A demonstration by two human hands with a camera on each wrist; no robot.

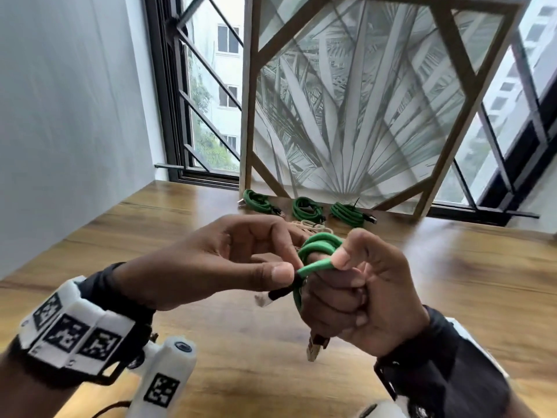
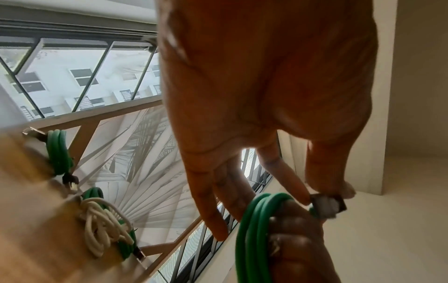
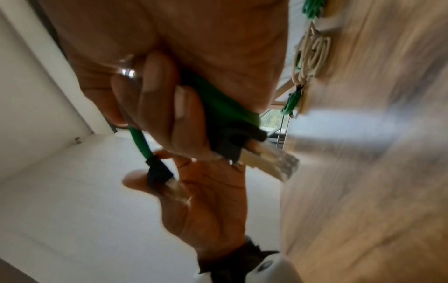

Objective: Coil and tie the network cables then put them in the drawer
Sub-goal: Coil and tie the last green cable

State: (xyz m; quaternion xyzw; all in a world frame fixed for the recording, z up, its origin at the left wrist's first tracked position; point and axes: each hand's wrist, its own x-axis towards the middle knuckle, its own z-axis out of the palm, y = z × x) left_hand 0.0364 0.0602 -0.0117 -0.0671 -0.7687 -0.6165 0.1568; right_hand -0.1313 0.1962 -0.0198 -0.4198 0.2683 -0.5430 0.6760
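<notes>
Above the bench [image 1: 180, 224], the right hand [image 1: 358, 297] fisted the green network cable coil [image 1: 319, 244] while the left hand [image 1: 217, 260] pinched its plug-end tail [image 1: 283, 292]; a slackened grip could unspool the loops.

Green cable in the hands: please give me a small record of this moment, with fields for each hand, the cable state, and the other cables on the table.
left hand: pinches the black-booted end of the green cable
right hand: grips the coiled loops; second plug hangs below the fist
cable state: coiled, no tie visible
other cables: three green coils and a cream cable on the table, by the patterned screen
drawer: not in view
</notes>
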